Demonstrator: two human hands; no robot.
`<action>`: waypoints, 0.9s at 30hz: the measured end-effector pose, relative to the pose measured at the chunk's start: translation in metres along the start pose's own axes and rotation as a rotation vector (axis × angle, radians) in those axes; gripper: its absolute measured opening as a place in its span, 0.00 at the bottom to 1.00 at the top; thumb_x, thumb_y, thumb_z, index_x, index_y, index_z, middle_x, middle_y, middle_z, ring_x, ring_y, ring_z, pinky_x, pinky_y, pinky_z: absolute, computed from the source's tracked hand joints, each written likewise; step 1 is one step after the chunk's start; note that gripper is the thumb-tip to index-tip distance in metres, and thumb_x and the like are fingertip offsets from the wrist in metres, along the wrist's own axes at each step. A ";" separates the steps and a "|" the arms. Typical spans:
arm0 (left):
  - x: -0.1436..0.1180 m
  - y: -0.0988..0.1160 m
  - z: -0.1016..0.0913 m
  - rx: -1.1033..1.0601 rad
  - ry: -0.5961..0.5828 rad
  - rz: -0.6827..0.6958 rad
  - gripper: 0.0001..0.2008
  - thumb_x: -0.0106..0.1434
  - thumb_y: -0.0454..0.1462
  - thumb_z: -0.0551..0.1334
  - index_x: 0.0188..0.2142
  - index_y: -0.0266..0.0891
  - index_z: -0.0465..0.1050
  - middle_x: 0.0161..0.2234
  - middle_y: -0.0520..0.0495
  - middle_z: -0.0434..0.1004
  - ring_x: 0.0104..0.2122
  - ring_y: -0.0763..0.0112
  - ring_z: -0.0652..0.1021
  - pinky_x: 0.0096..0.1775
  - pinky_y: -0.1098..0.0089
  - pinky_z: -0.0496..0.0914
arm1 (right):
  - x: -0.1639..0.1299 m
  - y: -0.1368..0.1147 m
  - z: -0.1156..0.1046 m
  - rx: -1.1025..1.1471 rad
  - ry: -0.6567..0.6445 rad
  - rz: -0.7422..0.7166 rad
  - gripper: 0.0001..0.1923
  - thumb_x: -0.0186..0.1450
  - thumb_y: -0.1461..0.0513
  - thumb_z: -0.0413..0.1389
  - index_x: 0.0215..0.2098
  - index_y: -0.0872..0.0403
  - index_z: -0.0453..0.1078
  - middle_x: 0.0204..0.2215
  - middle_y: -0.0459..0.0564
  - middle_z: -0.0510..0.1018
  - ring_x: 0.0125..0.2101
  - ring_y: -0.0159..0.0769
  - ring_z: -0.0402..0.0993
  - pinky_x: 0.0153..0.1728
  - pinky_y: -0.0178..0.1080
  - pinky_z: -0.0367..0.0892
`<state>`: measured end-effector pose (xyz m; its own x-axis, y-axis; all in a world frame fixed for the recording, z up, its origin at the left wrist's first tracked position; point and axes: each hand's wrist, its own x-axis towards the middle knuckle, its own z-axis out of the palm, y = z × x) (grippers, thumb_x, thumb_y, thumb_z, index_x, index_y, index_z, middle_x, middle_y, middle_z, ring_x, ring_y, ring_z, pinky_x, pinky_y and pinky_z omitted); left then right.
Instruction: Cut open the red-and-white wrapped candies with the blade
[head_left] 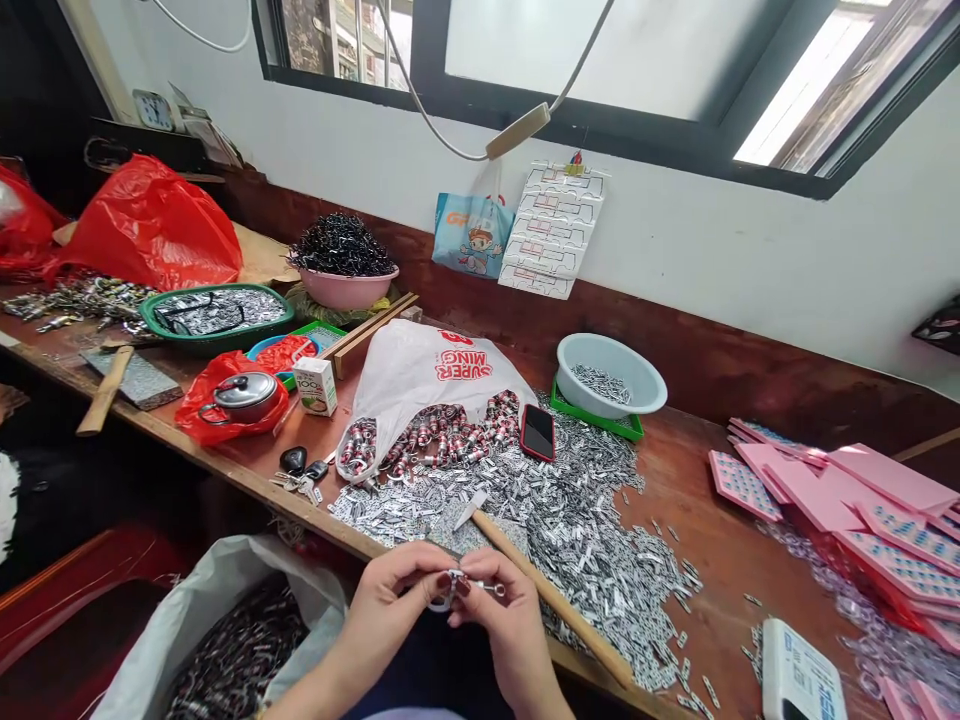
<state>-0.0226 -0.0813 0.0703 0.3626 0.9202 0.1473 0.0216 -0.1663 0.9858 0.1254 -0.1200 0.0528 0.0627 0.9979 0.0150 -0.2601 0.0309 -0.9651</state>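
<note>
A hammer [555,598] with a wooden handle lies on the worktop [690,470], in a big heap of small flat metal pieces [581,520]. Just on the near side of the hammer, the left hand [409,605] and the right hand [510,620] come together. The fingers of both hands pinch a small shiny metal clasp [454,577] between them. It has little rings on it, but the fingers hide some of it.

Past the hammer is a phone [538,432] with a red edge. Behind the hammer and to its left is a white plastic bag [412,365] that says "SUPER MING", with red and silver metal clips [450,435] at its mouth. Well left of the hammer are some keys [307,487]. Behind the hammer and to its right is a pale blue bowl [637,375] with small metal bits inside. Far to its right are pink sheets [817,490].
</note>
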 end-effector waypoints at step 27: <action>0.045 -0.065 -0.057 0.054 -0.058 -0.556 0.16 0.42 0.47 0.67 0.21 0.36 0.71 0.18 0.53 0.71 0.22 0.71 0.72 0.27 0.72 0.68 | 0.070 0.005 -0.120 -0.140 0.231 0.191 0.22 0.48 0.49 0.65 0.32 0.56 0.71 0.26 0.49 0.78 0.23 0.35 0.73 0.27 0.39 0.71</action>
<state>-0.0608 -0.0090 0.0179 0.3336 0.8537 -0.4000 0.2714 0.3194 0.9079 0.2438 -0.0568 0.0180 0.2463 0.9452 -0.2142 -0.1539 -0.1800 -0.9715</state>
